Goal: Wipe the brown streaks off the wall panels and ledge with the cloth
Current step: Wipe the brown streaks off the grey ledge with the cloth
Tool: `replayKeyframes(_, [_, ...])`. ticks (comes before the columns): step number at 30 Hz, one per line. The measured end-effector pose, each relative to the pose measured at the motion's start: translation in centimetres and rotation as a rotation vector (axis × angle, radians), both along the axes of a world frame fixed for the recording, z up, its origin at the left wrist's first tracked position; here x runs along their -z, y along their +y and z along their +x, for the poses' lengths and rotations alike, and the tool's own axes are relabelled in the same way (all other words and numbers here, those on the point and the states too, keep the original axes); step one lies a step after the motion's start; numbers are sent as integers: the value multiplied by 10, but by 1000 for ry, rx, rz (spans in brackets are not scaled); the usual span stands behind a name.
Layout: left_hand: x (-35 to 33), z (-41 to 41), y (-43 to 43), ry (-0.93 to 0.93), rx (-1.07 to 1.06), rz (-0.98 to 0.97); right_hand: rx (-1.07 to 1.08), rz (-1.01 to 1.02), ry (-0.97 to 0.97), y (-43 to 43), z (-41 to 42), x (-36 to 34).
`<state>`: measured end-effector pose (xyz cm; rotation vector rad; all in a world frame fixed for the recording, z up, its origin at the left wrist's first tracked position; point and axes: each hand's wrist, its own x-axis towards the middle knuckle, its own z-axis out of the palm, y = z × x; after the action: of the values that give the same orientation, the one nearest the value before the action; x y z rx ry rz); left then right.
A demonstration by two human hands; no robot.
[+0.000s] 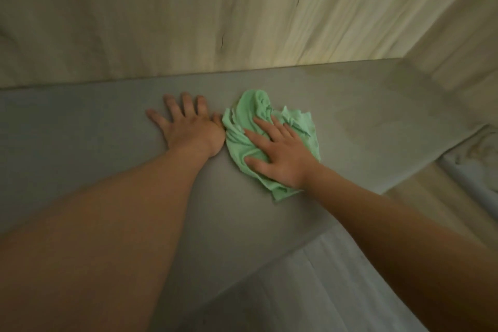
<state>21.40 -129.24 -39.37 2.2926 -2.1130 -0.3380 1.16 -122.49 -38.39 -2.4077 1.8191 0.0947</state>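
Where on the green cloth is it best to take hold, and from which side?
Probably the bunched folds at the far end of the green cloth, from above: they stand up from the grey ledge, while the right hand presses the flatter middle.

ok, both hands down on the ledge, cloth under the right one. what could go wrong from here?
1. The right hand presses the cloth with flat fingers and has no grip on it. The bunched cloth could slip out or clean only a narrow band.
2. The left hand lies flat on the ledge right beside the cloth. A leftward stroke would likely bump it, and the patch under it would go unwiped.
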Motion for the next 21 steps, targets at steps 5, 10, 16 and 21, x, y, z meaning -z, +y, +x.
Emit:
replayKeyframes(5, [-6, -2, -1, 1, -13, 52, 199, -24, -23, 4, -56, -1])
replayKeyframes(10, [-6, -5, -7, -48, -29, 90, 297, -18, -20, -46, -81, 2])
replayKeyframes(16, [-31, -43, -9, -181, -121, 42, 179, -23, -94, -97, -113, 2])
replayKeyframes(21, [-36, -151, -19, -65, 28, -76, 123, -12, -137, -133, -163, 3])
